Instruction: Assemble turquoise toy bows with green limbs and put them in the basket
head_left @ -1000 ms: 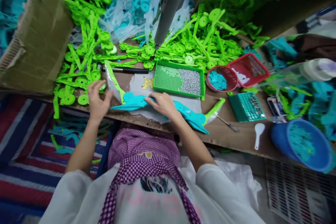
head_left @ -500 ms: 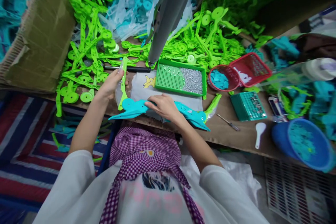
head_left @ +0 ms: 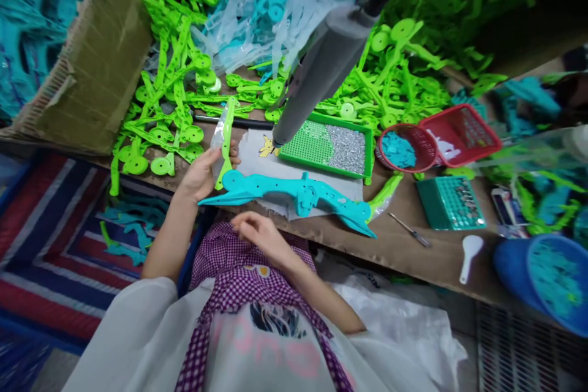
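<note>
My left hand [head_left: 201, 173] is closed round a green plastic strip in a clear wrapper [head_left: 224, 132], held upright at the table's front left. A long teal plastic piece [head_left: 294, 192] lies on a white sheet [head_left: 257, 162] in front of me. My right hand [head_left: 255, 234] hovers below the table edge over my checked apron, fingers loosely curled, holding nothing that I can see. It is off the teal piece.
A green tray of small silver parts [head_left: 329, 146] sits behind the teal piece, under a grey pole [head_left: 321, 76]. Heaps of green strips [head_left: 174, 104] cover the back. Red baskets [head_left: 429, 141], a dark green tray [head_left: 452, 203], a white scoop [head_left: 471, 254], a blue bowl [head_left: 542, 278] and a cardboard box [head_left: 92, 67] are around.
My left hand picked up the wrapped green strip and raised it. My right hand let go of the teal piece and drew back toward my lap. The view shifted.
</note>
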`<control>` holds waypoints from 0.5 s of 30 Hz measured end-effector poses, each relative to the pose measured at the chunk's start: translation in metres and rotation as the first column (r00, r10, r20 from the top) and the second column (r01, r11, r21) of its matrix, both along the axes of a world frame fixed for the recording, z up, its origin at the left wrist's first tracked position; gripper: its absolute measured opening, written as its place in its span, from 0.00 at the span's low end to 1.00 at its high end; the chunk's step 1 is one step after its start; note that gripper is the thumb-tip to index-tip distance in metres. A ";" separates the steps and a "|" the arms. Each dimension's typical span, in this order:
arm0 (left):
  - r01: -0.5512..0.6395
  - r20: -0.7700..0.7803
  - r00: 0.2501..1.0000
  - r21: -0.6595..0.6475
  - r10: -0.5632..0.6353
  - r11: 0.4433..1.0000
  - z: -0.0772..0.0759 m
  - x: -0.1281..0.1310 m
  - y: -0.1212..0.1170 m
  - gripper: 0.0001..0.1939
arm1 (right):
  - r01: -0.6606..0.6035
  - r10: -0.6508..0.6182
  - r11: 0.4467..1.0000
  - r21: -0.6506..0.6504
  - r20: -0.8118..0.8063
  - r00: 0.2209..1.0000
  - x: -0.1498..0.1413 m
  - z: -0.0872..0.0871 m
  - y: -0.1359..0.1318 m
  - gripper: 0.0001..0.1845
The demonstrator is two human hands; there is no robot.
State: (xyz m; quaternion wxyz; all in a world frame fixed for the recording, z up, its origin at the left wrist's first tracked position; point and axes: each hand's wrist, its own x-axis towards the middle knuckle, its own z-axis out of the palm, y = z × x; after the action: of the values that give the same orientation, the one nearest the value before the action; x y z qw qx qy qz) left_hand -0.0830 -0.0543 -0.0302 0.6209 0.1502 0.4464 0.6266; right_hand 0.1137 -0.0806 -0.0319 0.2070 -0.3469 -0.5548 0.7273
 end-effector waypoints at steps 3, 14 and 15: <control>0.016 -0.025 1.000 0.015 -0.016 1.000 0.001 0.004 0.004 0.13 | 0.143 -0.256 0.858 -0.493 -0.171 0.951 -0.034 -0.018 -0.011 0.26; -0.186 0.035 0.982 0.111 0.183 0.976 -0.009 0.028 -0.030 0.20 | 0.392 -0.564 0.681 -0.619 -0.101 0.819 -0.051 -0.014 -0.008 0.23; -0.225 0.056 0.974 0.109 0.220 0.968 -0.010 0.032 -0.033 0.19 | 0.384 -0.552 0.684 -0.620 -0.096 0.828 -0.050 -0.015 -0.007 0.24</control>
State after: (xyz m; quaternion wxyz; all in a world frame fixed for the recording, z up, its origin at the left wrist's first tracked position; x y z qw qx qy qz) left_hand -0.0507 -0.0872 -0.0401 0.5466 0.1211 0.4099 0.7201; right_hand 0.0633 -0.0876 -0.0467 0.3477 -0.4192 -0.1652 0.8222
